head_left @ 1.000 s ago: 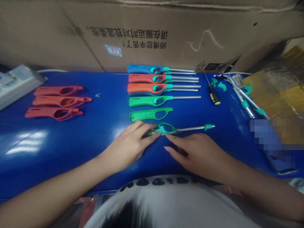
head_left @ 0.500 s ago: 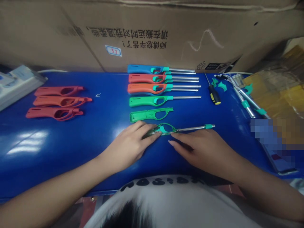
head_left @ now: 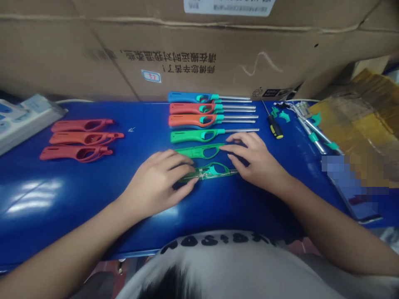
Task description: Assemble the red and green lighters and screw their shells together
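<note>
My left hand (head_left: pixel 160 178) is curled over the handle end of an open green lighter half (head_left: pixel 215 176), its thumb and forefinger closed on it. Inside that half sit a teal trigger (head_left: pixel 215 168), small inner parts and a metal tube, whose far end is hidden behind my right hand. Just above lies a bare green lighter shell half (head_left: pixel 202 152), partly covered by my left fingers. My right hand (head_left: pixel 257 155) has its fingers apart, the forefinger at the narrow tip of that shell; whether it touches cannot be made out.
Several assembled lighters (head_left: pixel 193 121) lie in a row behind. Red shells (head_left: pixel 76 153) are at left beside a white power strip (head_left: pixel 28 122). A screwdriver (head_left: pixel 274 126), teal parts (head_left: pixel 284 116), metal tubes (head_left: pixel 316 141) and a phone (head_left: pixel 358 203) lie right. A cardboard box (head_left: pixel 124 37) stands behind.
My right hand has left the lighter half's metal tube and moved up to the bare green shell's tip, fingers spreading. My left hand stays at the lighter half. The view has tilted up slightly.
</note>
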`<state>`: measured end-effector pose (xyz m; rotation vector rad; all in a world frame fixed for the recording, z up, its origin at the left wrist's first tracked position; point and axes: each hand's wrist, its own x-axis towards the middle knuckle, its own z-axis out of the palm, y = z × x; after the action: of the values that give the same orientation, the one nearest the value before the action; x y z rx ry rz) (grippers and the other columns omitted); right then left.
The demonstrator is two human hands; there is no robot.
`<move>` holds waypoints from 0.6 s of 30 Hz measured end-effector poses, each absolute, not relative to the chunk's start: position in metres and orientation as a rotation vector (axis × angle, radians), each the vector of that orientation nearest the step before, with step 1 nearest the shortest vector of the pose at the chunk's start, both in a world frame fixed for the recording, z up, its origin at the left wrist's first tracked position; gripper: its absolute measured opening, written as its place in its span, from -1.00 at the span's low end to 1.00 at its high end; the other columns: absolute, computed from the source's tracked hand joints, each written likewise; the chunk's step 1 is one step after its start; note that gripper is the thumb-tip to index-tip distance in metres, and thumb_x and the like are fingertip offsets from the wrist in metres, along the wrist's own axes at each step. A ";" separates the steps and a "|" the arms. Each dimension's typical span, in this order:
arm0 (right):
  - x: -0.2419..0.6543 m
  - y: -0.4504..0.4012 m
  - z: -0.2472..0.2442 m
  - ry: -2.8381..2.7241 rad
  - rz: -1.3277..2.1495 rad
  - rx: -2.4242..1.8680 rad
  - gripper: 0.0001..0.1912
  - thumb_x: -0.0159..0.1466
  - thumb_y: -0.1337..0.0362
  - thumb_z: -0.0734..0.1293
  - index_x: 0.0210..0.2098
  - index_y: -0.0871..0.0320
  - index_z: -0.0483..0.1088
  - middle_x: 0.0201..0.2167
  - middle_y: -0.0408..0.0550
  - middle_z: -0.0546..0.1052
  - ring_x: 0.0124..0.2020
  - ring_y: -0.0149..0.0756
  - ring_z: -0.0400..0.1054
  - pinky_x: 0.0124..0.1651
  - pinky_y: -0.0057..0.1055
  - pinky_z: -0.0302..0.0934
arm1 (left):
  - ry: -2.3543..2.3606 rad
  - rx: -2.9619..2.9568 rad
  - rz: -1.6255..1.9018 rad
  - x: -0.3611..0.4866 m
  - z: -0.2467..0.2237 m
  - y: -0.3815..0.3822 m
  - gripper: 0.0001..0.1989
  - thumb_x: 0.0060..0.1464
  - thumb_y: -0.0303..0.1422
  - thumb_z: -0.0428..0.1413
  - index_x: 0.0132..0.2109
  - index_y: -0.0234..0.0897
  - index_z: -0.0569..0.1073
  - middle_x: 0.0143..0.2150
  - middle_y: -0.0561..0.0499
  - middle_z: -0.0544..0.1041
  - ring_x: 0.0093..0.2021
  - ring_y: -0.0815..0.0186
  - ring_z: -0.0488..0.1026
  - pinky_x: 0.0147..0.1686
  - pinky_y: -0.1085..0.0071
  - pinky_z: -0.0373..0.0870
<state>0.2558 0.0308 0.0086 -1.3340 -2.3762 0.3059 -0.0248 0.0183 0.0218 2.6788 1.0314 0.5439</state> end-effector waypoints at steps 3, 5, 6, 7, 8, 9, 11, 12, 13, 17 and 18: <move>0.256 0.033 0.006 -2.494 0.310 -1.307 -0.61 0.38 0.43 0.22 0.09 0.00 0.51 0.25 0.10 0.35 0.26 -0.01 0.19 0.21 0.02 0.15 | 1.053 2.738 0.426 -0.027 0.027 0.020 -0.81 0.27 -0.23 0.14 -0.14 -0.24 0.56 -0.11 -0.04 0.61 -0.14 0.16 0.52 -0.16 0.22 0.43; 0.256 0.033 0.005 -2.498 0.321 -1.320 -0.67 0.38 0.39 0.24 0.03 0.01 0.53 0.24 0.09 0.36 0.25 -0.01 0.20 0.23 0.03 0.12 | 1.042 2.774 0.388 -0.029 0.027 0.020 -0.81 0.28 -0.24 0.13 -0.15 -0.23 0.56 -0.14 -0.02 0.61 -0.16 0.17 0.52 -0.19 0.23 0.42; 0.256 0.033 0.005 -2.489 0.333 -1.332 -0.72 0.38 0.37 0.26 -0.02 0.02 0.53 0.23 0.09 0.37 0.25 -0.01 0.21 0.23 0.03 0.12 | 1.034 2.791 0.382 -0.029 0.026 0.020 -0.82 0.29 -0.25 0.12 -0.15 -0.22 0.57 -0.15 -0.01 0.61 -0.16 0.18 0.52 -0.20 0.24 0.41; 0.257 0.033 0.005 -2.477 0.347 -1.344 -0.77 0.38 0.36 0.27 -0.07 0.04 0.53 0.21 0.09 0.38 0.25 -0.02 0.22 0.23 0.02 0.12 | 1.026 2.802 0.381 -0.030 0.026 0.021 -0.82 0.30 -0.26 0.11 -0.15 -0.21 0.58 -0.15 0.00 0.61 -0.17 0.19 0.52 -0.21 0.24 0.40; 0.257 0.034 0.005 -2.465 0.361 -1.358 -0.83 0.37 0.34 0.29 -0.11 0.06 0.51 0.19 0.09 0.39 0.24 -0.03 0.23 0.22 0.00 0.13 | 1.018 2.802 0.383 -0.031 0.024 0.021 -0.82 0.31 -0.27 0.11 -0.15 -0.20 0.59 -0.16 0.01 0.61 -0.18 0.20 0.52 -0.21 0.25 0.40; 0.257 0.034 0.005 -2.458 0.371 -1.370 -0.87 0.37 0.33 0.29 -0.16 0.07 0.49 0.17 0.09 0.40 0.23 -0.03 0.24 0.22 -0.01 0.13 | 1.010 2.789 0.386 -0.032 0.023 0.021 -0.82 0.31 -0.28 0.11 -0.16 -0.20 0.60 -0.16 0.01 0.62 -0.18 0.21 0.52 -0.21 0.26 0.40; 0.258 0.036 0.007 -2.458 0.380 -1.381 -0.92 0.37 0.34 0.29 -0.21 0.09 0.44 0.13 0.09 0.43 0.20 -0.05 0.29 0.20 -0.03 0.14 | 1.011 2.719 0.398 -0.033 0.021 0.022 -0.82 0.31 -0.28 0.13 -0.17 -0.20 0.62 -0.17 0.01 0.61 -0.19 0.24 0.52 -0.20 0.30 0.42; 0.259 0.036 0.008 -2.459 0.381 -1.377 -0.93 0.37 0.35 0.28 -0.21 0.10 0.41 0.10 0.08 0.45 0.18 -0.06 0.32 0.19 -0.04 0.14 | 1.022 2.666 0.409 -0.033 0.020 0.023 -0.83 0.30 -0.29 0.15 -0.17 -0.20 0.63 -0.17 0.01 0.61 -0.20 0.25 0.53 -0.19 0.32 0.43; 0.259 0.037 0.008 -2.454 0.384 -1.368 -0.94 0.37 0.36 0.28 -0.20 0.11 0.39 0.07 0.08 0.47 0.15 -0.08 0.35 0.17 -0.06 0.16 | 1.033 2.607 0.423 -0.033 0.018 0.023 -0.84 0.29 -0.30 0.16 -0.16 -0.21 0.64 -0.17 0.00 0.61 -0.21 0.27 0.53 -0.20 0.34 0.44; 0.261 0.038 0.009 -2.294 0.381 -1.347 -0.95 0.37 0.35 0.28 -0.17 0.11 0.35 -0.17 -0.01 0.55 -0.12 -0.18 0.47 -0.04 -0.24 0.28 | 1.031 2.432 0.485 -0.030 0.012 0.022 -0.85 0.28 -0.35 0.18 -0.11 -0.23 0.65 -0.22 0.01 0.60 -0.27 0.34 0.56 -0.23 0.43 0.47; 0.261 0.038 0.008 -2.225 0.368 -1.346 -0.96 0.36 0.34 0.28 -0.19 0.10 0.36 -0.23 -0.04 0.55 -0.19 -0.21 0.47 -0.10 -0.28 0.29 | 1.025 2.426 0.507 -0.029 0.010 0.021 -0.85 0.28 -0.36 0.18 -0.11 -0.24 0.65 -0.22 0.01 0.60 -0.27 0.34 0.57 -0.22 0.44 0.48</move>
<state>0.2611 0.0380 0.0084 -1.3459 -2.2252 0.3676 -0.0292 0.0211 0.0101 2.4262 1.0245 0.5071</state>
